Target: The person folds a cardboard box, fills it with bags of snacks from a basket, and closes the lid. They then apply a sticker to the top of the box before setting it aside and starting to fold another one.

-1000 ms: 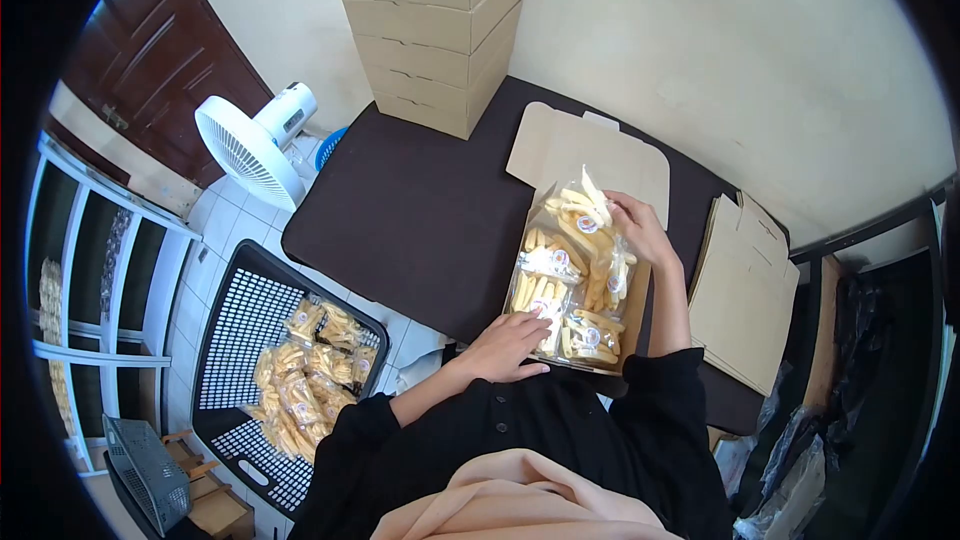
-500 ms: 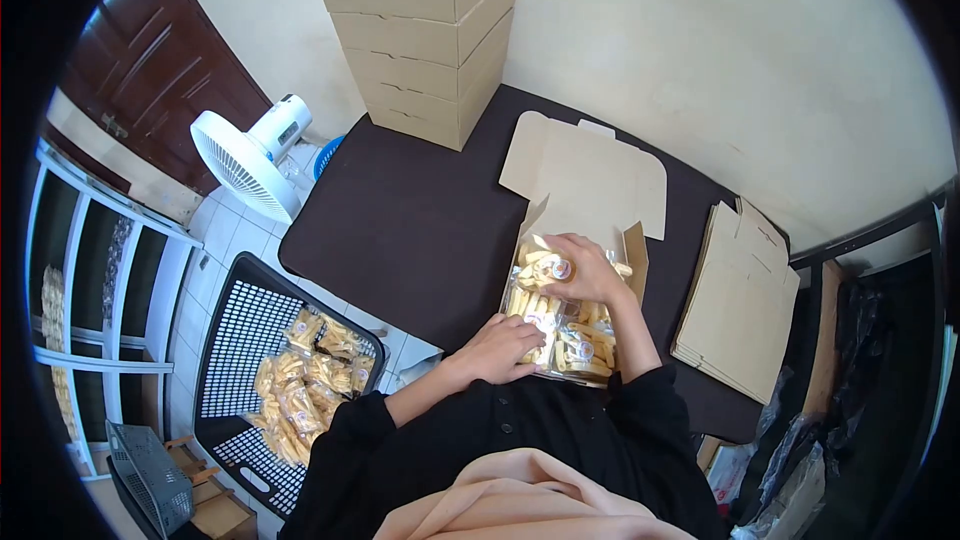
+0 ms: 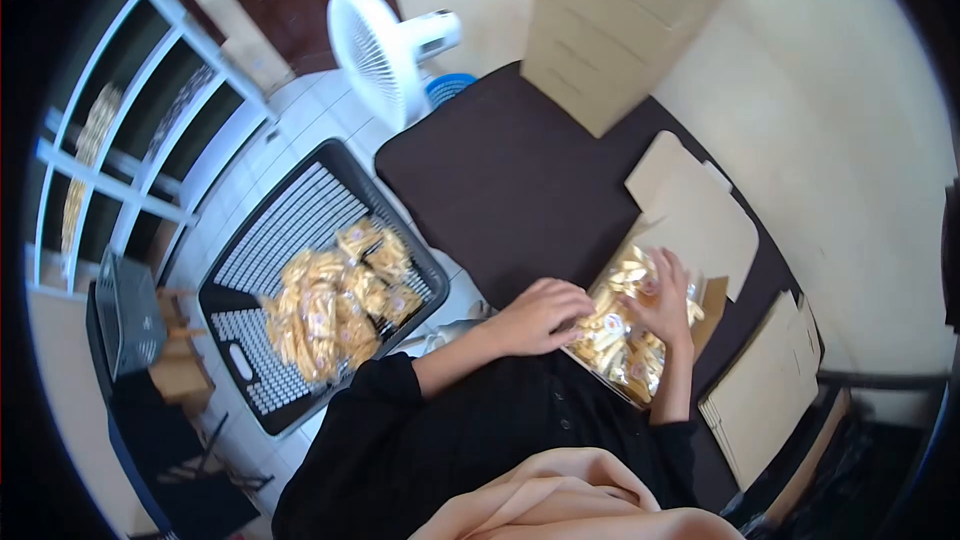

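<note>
An open cardboard box [image 3: 714, 318] stands at the table's front edge with its lid folded back. Inside are clear packets of pale yellow stick-shaped snacks [image 3: 612, 342] with round labels. My right hand [image 3: 662, 302] is over the packets, fingers spread and grasping none of them. Beside the box's left wall, my left hand [image 3: 543, 318] hovers with loosely bent, parted fingers and nothing visible in it. More snack packets [image 3: 325, 315] lie heaped in a black plastic basket [image 3: 290, 225] to the left, lower than the table.
A tall stack of closed cardboard boxes [image 3: 615, 35] stands on the dark table [image 3: 500, 175] against the wall. Flat folded cardboard sheets [image 3: 765, 395] lie at the right. A white fan [image 3: 372, 60], a blue basket [image 3: 450, 88] and a glass-fronted cabinet [image 3: 150, 120] are beyond the table's left side.
The view has turned left toward the basket. My left hand has lifted off the packets and moved to the box's left side. My right hand's fingers have spread, letting go of the packet they touched.
</note>
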